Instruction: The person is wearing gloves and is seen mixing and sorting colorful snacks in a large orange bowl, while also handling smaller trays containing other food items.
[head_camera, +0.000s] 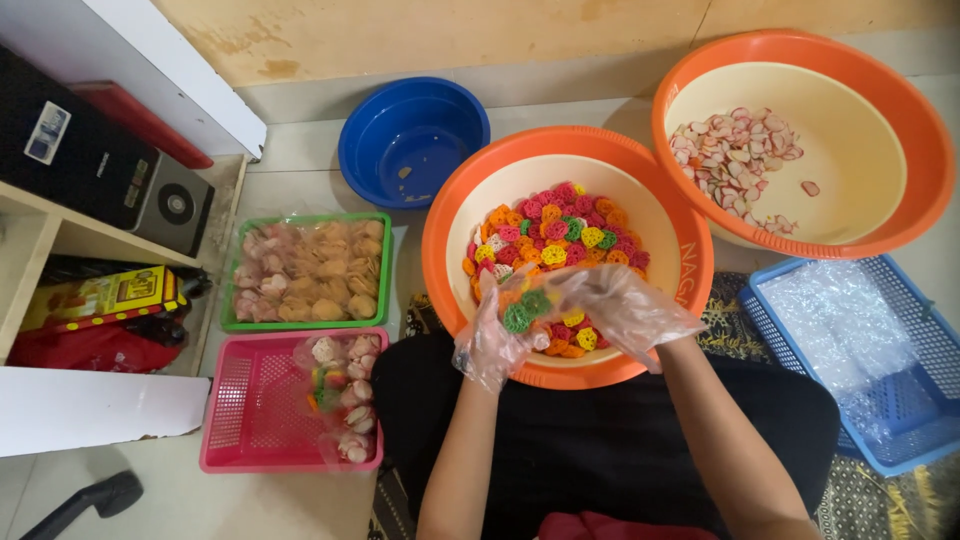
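I see the orange basin of colourful crackers in front; pink-cracker basin far right, blue bowl behind-left. My gloved left hand cups green crackers; right hand close together, fingers pinching them.

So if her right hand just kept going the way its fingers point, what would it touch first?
Most likely the left hand and the green crackers it holds: the right hand points leftward at them over the orange basin, though depth is unclear.
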